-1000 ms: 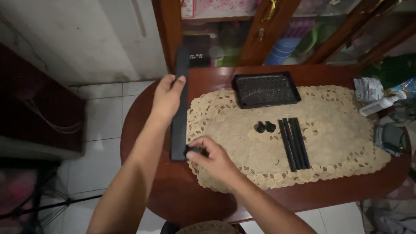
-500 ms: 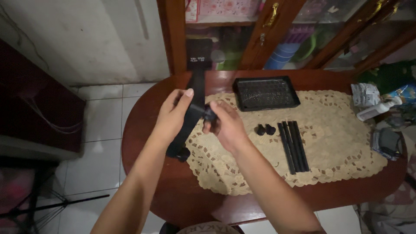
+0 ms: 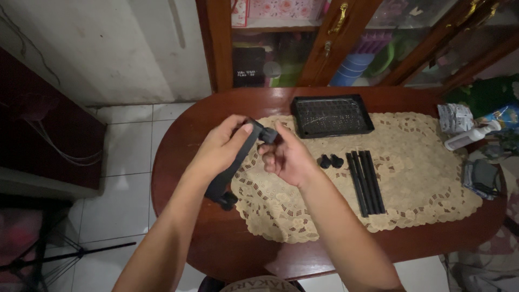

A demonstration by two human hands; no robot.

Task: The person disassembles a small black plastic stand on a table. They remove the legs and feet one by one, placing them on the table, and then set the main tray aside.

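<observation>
Left hand (image 3: 219, 148) grips black panel (image 3: 233, 162); right hand (image 3: 286, 157) seemingly pinches its end cap (image 3: 268, 134).

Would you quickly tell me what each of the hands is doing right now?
Left hand: closed around a flat black bar, held above the table.
Right hand: fingers pinching a small black cap at the bar's upper end.

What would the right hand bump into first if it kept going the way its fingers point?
Probably the black cap on the long black bar held by the left hand; the right hand already nearly touches it.
</observation>
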